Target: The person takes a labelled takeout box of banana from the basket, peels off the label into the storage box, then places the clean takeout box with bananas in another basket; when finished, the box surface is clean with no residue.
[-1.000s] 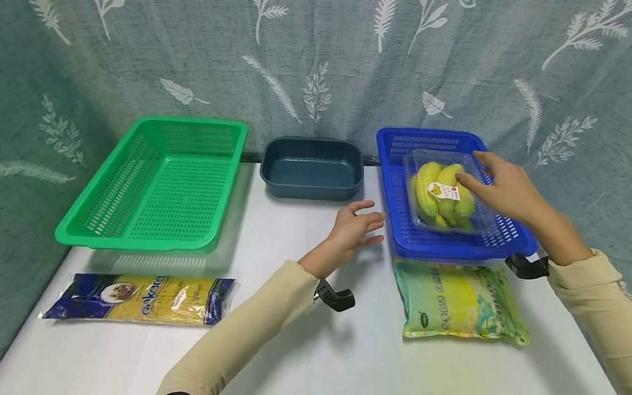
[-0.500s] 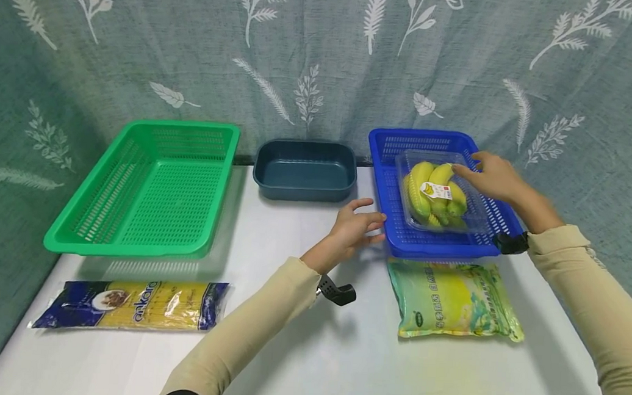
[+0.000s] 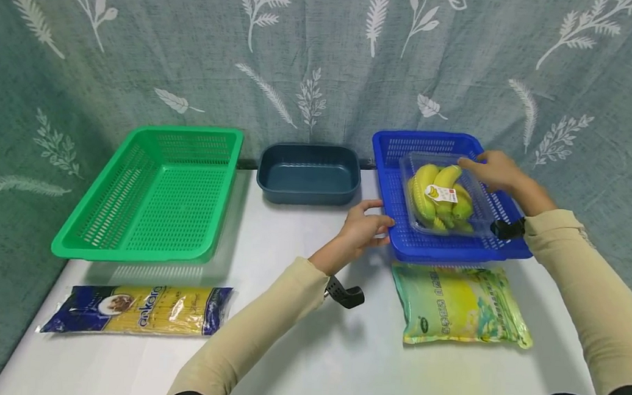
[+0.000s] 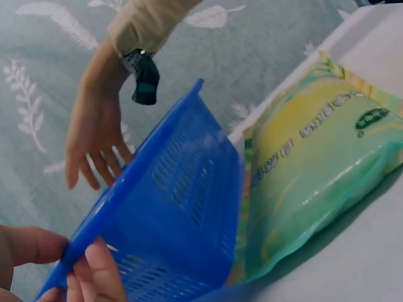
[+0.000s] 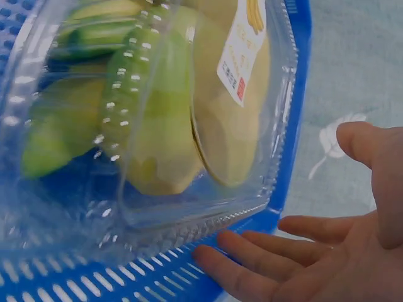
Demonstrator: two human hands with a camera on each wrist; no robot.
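A: Saw what from the head view?

B: Saw, at the right, a blue perforated basket [image 3: 427, 254] containing a clear plastic clamshell [image 3: 480, 215] of yellow bananas [image 3: 423, 193]. Found the left hand [image 3: 360, 231] at the basket's left rim, fingers bent against the edge, and the right hand [image 3: 496, 171] over the far right part of the rim, beside the clamshell.

A: Noted anything around them?

B: Noted a printed green-and-yellow bag [image 3: 459, 305] lying just on the near side of the blue basket, a dark teal tub [image 3: 307, 196] between the blue basket and a green perforated basket [image 3: 175, 200] at the left, and a packet of Ankara spaghetti [image 3: 143, 309] at the near left. Made out a leaf-patterned curtain [image 3: 330, 70] at the far side.

A: Checked the left wrist view?

B: Caught the left thumb and fingers gripping the blue rim from both sides. Saw the right hand across the basket, fingers extended downward. Could not tell about contact with the rim.

A: Looked through the right wrist camera too?

B: Saw the right fingers loosely spread and nearly straight, tips overlapping the basket's edge, thumb apart. Spotted the clamshell inside the basket, with a white banana-printed label [image 5: 241, 50].
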